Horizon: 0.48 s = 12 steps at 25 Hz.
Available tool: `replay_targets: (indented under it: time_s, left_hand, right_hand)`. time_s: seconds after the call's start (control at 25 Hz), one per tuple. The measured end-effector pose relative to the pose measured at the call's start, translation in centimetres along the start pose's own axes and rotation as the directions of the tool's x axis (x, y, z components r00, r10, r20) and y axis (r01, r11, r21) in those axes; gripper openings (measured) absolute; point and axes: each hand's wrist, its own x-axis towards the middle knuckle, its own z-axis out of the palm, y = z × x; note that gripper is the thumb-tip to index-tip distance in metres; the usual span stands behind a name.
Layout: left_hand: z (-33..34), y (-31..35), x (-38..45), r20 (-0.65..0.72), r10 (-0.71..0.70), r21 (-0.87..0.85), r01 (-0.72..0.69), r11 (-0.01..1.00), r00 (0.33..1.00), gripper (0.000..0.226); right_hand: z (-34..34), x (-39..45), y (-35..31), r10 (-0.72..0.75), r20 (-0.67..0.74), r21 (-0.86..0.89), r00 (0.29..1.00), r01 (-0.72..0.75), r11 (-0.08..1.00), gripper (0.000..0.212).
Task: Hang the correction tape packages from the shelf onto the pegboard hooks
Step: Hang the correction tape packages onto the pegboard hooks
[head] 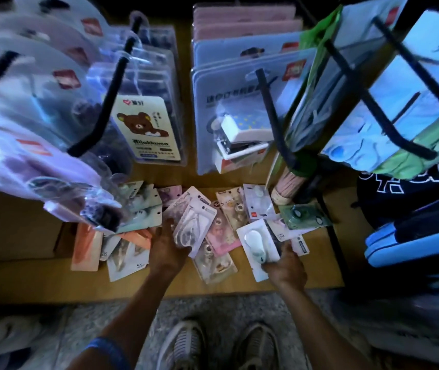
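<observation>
The left hand (169, 248) grips a flat, glossy blister card, the pale package (195, 227), its clear bubble moulded over a curved white dispenser. The right hand (286, 265) pinches the lower corner of a white package (259, 245), a stiff rectangular card with a smooth, oval, mint-tinted dispenser under plastic. Between the two hands lie pink and cream cards (219, 236) fanned over each other on the matte wooden shelf (317, 263). Beyond the right hand's fingers sits a green blister pack (302, 215); left of the left hand, orange and teal cards (133, 228) overlap. Well above both hands, black rod-like pegboard hooks (273, 116) carry shiny hanging packs, one a bear-printed card (147, 129)
</observation>
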Motion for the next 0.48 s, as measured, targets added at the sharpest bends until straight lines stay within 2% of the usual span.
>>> replay_targets:
  time_s: [0.08, 0.2, 0.24, 0.32, 0.4, 0.48]
  left_hand:
    - [-0.1, 0.7, 0.0, 0.041, -0.026, -0.028, 0.027, 0.999, 0.999, 0.07]
    - [-0.3, 1.9, -0.9, 0.048, -0.054, -0.259, 0.065, 0.964, 0.997, 0.035]
    - [-0.5, 2.3, -1.3, 0.045, -0.064, -0.344, 0.075, 0.936, 0.997, 0.031]
    - [-1.4, 3.4, -2.7, 0.057, -0.111, -0.494, 0.125, 0.86, 0.992, 0.027]
    - [-2.7, 4.6, -4.8, 0.074, -0.166, -0.586, 0.178, 0.791, 0.983, 0.023]
    - [-4.2, 5.4, -7.6, 0.149, -0.199, -0.622, 0.249, 0.743, 0.968, 0.026]
  right_hand:
    - [0.0, -0.1, 0.1, -0.023, 0.064, 0.241, 0.998, 0.007, 0.97, 0.049]
    - [-0.6, -2.0, -0.1, -0.075, 0.021, 0.49, 0.997, 0.055, 0.87, 0.025]
    - [-1.2, -2.7, -0.6, -0.093, -0.024, 0.557, 0.995, 0.091, 0.825, 0.018]
    - [-3.3, -4.2, -2.0, -0.086, -0.068, 0.725, 0.994, 0.109, 0.681, 0.02]
    - [-5.9, -5.5, -3.3, -0.037, -0.033, 0.855, 0.999, 0.047, 0.516, 0.025]
    - [-8.4, -7.5, -4.4, -0.03, 0.062, 0.919, 0.998, -0.045, 0.393, 0.018]
